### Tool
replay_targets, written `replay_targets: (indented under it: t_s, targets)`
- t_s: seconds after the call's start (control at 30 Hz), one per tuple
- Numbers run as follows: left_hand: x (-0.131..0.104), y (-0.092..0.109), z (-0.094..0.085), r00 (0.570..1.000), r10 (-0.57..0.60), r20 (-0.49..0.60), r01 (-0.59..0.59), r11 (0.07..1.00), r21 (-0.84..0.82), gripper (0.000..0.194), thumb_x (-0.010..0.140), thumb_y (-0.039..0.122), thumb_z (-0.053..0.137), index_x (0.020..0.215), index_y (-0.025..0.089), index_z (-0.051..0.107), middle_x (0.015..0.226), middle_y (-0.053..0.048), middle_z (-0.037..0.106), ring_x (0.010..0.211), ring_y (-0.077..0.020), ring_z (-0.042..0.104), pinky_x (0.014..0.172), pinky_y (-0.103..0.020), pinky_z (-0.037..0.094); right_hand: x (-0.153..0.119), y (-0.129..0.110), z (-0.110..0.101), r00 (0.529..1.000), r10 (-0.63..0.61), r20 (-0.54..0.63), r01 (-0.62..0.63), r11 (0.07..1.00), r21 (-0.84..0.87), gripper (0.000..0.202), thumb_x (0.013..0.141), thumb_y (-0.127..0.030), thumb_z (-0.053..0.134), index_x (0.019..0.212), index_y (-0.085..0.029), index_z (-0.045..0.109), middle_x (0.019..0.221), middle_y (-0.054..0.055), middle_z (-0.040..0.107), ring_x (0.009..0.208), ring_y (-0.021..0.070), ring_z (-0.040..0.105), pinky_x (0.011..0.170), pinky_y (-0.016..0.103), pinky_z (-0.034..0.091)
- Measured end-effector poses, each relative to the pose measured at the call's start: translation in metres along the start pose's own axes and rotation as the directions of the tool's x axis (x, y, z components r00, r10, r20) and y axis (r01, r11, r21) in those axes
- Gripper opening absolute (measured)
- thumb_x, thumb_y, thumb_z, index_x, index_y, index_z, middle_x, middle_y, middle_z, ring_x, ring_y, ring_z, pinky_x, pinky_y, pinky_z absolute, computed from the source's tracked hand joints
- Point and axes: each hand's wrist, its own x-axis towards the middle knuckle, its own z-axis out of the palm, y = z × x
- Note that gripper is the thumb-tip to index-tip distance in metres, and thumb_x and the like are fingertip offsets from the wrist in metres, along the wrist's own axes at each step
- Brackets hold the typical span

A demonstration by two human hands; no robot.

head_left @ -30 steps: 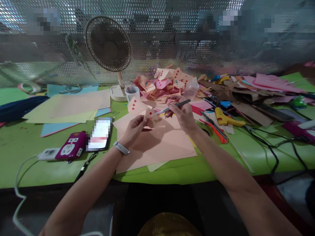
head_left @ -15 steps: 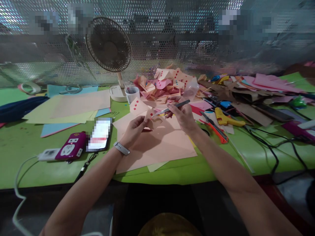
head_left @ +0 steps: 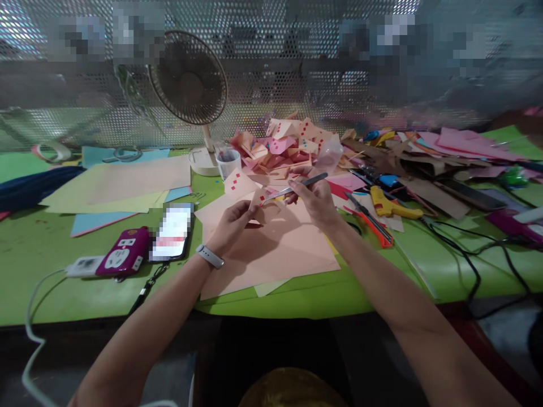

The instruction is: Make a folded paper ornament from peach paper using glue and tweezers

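Note:
My left hand (head_left: 233,222) pinches a small piece of peach paper (head_left: 258,199) bearing red diamond shapes. In my right hand (head_left: 314,199) is a pair of metal tweezers (head_left: 292,190), pointing left, with its tips at a red diamond on that paper. Both hands are closed and held above a large peach sheet (head_left: 271,254) lying on the green table. Behind my left hand stands another peach paper piece (head_left: 240,183) with red diamonds along it. Whether the tweezer tips grip the diamond is too small to tell.
A heap of folded pink and peach papers (head_left: 284,147) lies behind my hands, near a plastic cup (head_left: 229,165) and a fan (head_left: 189,85). To the left are a phone (head_left: 172,232) and purple power strip (head_left: 124,251); to the right, a cutter knife (head_left: 375,223) and yellow glue gun (head_left: 392,204).
The tweezer tips have shifted very slightly at the red diamond on the paper. Otherwise both hands hold nearly the same pose.

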Motion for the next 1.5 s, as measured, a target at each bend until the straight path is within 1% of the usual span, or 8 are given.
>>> replay_targets:
  t_s: [0.23,0.37,0.53,0.8,0.93,1.1,1.37,1.5]
  targets:
    - [0.0,-0.0007,-0.0003,1.0,0.007,0.004,-0.007,1.0,-0.01,0.034,0.079,0.049,0.069,0.089,0.016,0.065,0.084,-0.003,0.063,0.081,-0.0158,0.061,0.074,-0.034,0.06,0.0,-0.0004,0.0003,1.0,0.001,-0.005,-0.002,1.0,-0.006,0.048,0.079,-0.044,0.071,0.113,-0.024,0.044,0.061,-0.01,0.059,0.047,0.0099,0.06,0.047,0.022,0.049]
    - [0.0001,-0.0009,-0.0008,1.0,0.005,0.005,-0.005,1.0,-0.011,0.034,0.079,0.049,0.068,0.089,0.017,0.065,0.085,-0.003,0.063,0.081,-0.0159,0.061,0.076,-0.034,0.059,0.0,0.0009,0.0007,1.0,0.004,-0.014,-0.004,1.0,-0.023,0.048,0.078,-0.047,0.071,0.111,-0.023,0.046,0.059,-0.01,0.059,0.046,0.0099,0.06,0.044,0.021,0.045]
    - [-0.0004,-0.001,-0.0005,1.0,0.019,-0.004,-0.019,1.0,0.008,0.037,0.078,0.049,0.07,0.094,0.016,0.065,0.091,-0.004,0.065,0.084,-0.0161,0.061,0.074,-0.031,0.058,-0.0007,0.0037,0.0016,1.0,0.001,-0.014,-0.001,1.0,0.001,0.049,0.078,-0.045,0.071,0.114,-0.023,0.045,0.059,-0.01,0.06,0.046,0.0103,0.061,0.044,0.02,0.045]
    - [0.0006,-0.0037,-0.0002,0.999,0.04,-0.028,-0.039,0.999,0.037,0.038,0.076,0.051,0.072,0.09,0.016,0.065,0.083,-0.002,0.063,0.077,-0.0144,0.059,0.073,-0.029,0.056,-0.0022,0.003,0.0032,1.0,0.011,-0.005,-0.011,1.0,0.006,0.049,0.078,-0.047,0.071,0.113,-0.023,0.046,0.056,-0.01,0.058,0.044,0.0107,0.06,0.047,0.022,0.049]
    - [0.0006,-0.004,-0.0007,0.999,0.048,-0.026,-0.047,0.999,0.02,0.038,0.076,0.052,0.071,0.087,0.016,0.065,0.081,-0.002,0.062,0.076,-0.0142,0.058,0.073,-0.03,0.057,-0.0015,0.0031,0.0032,1.0,-0.001,-0.01,0.001,1.0,0.003,0.048,0.078,-0.048,0.07,0.111,-0.023,0.046,0.056,-0.01,0.058,0.045,0.0106,0.06,0.047,0.021,0.05]
    - [0.0012,-0.0045,-0.0013,0.996,0.081,-0.035,-0.078,0.995,0.068,0.041,0.075,0.055,0.071,0.083,0.016,0.065,0.074,-0.001,0.06,0.07,-0.0128,0.057,0.07,-0.029,0.056,-0.0015,0.0059,0.0027,1.0,0.011,0.005,-0.011,1.0,-0.011,0.044,0.079,-0.049,0.07,0.107,-0.023,0.048,0.057,-0.009,0.059,0.047,0.0104,0.062,0.046,0.02,0.048]
    - [0.0033,-0.0073,-0.002,0.993,0.082,-0.088,-0.077,0.995,0.062,0.046,0.075,0.06,0.069,0.083,0.015,0.064,0.073,-0.002,0.064,0.069,-0.0136,0.06,0.07,-0.029,0.055,-0.0049,-0.0013,0.0063,0.997,0.005,-0.072,-0.005,1.0,0.001,0.045,0.077,-0.049,0.071,0.108,-0.024,0.051,0.062,-0.007,0.062,0.045,0.0096,0.059,0.046,0.021,0.049]
    - [0.0041,-0.0078,-0.0036,0.99,0.077,-0.118,-0.075,0.997,0.019,0.045,0.075,0.058,0.07,0.084,0.015,0.063,0.076,-0.003,0.066,0.071,-0.0142,0.063,0.071,-0.03,0.055,-0.0032,0.0,0.0034,0.99,-0.011,-0.144,0.014,1.0,0.016,0.042,0.084,-0.054,0.063,0.112,-0.025,0.052,0.068,-0.004,0.065,0.051,0.0113,0.063,0.049,0.022,0.05]
